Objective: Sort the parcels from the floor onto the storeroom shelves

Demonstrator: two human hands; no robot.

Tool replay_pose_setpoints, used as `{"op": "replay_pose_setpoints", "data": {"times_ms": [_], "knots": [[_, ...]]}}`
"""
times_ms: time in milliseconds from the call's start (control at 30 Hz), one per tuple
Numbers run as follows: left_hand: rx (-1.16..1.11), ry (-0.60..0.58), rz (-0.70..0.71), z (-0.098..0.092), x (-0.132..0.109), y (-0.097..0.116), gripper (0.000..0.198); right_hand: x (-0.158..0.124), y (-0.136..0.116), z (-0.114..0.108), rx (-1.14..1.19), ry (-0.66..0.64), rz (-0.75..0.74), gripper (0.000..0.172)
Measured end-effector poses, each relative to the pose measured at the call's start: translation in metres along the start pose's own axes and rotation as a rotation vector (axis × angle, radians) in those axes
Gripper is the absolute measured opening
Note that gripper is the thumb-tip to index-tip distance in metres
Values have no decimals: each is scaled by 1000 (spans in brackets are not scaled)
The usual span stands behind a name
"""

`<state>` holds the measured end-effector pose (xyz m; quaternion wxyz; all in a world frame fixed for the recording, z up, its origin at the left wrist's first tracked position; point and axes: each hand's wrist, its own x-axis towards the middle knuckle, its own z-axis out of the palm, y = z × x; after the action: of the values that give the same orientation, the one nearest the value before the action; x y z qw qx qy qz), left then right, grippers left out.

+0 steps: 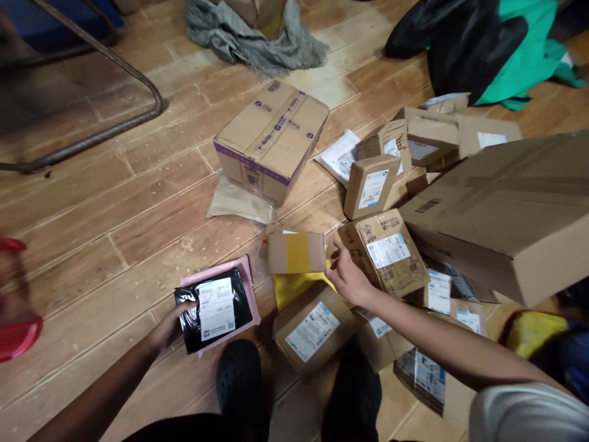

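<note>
My left hand (pixel 171 324) grips the left edge of a black plastic parcel (pixel 188 328) with a white shipping label, thumb on top. A pink parcel (pixel 251 294) shows from under the black one; I cannot tell whether the hand holds it too. Fingers apart, my right hand (pixel 346 275) is at the right end of a small cardboard box (pixel 278 253) with a yellow tape band. Whether it touches that box is unclear. Beneath the small box is a yellow parcel (pixel 288 291). A labelled brown box (pixel 294 325) lies just in front of it.
To the right, several labelled cartons lie around a large carton (pixel 473 202). A purple-taped box (pixel 271 135) stands farther off beside a beige packet (pixel 242 202). At left are a metal chair leg (pixel 115 64) and a red plastic object (pixel 21 337). Grey cloth (pixel 294 46) lies at the back.
</note>
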<state>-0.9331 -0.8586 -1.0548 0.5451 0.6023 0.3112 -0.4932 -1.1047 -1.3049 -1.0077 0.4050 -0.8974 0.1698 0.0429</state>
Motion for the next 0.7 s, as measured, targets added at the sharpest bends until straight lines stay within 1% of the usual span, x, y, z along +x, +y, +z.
{"op": "replay_pose_setpoints", "data": {"times_ms": [33,67,133,167,200,233,333,400,433,500,600,700], "knots": [[-2,-14,6,-2,1,-1,49,-14,7,0,-55,-9,-43,83],[-6,-31,7,-4,2,-2,51,-28,13,1,-103,-38,-123,78],[-17,-56,3,-7,2,-4,54,-53,22,10,-197,-173,-340,76],[-23,-59,-4,-7,2,-5,55,-62,25,17,-249,-267,-449,79],[-28,-58,-9,-7,2,-5,55,-68,26,25,-310,-362,-544,86],[-30,-53,-14,-7,2,-5,54,-71,26,33,-377,-447,-616,97],[-27,-36,-9,-7,2,-6,49,-70,18,56,-551,-620,-711,133],[-33,-36,0,-7,2,-6,47,-66,11,65,-597,-690,-724,148],[-39,-45,1,-8,2,-6,47,-65,8,67,-602,-707,-711,152],[-49,-53,-5,-8,1,-7,48,-65,2,67,-589,-704,-661,153],[-72,-67,-25,-6,-3,-8,52,-67,-5,66,-525,-622,-519,150],[-94,-90,-29,-1,-9,-8,53,-66,-15,68,-435,-509,-401,154]]}}
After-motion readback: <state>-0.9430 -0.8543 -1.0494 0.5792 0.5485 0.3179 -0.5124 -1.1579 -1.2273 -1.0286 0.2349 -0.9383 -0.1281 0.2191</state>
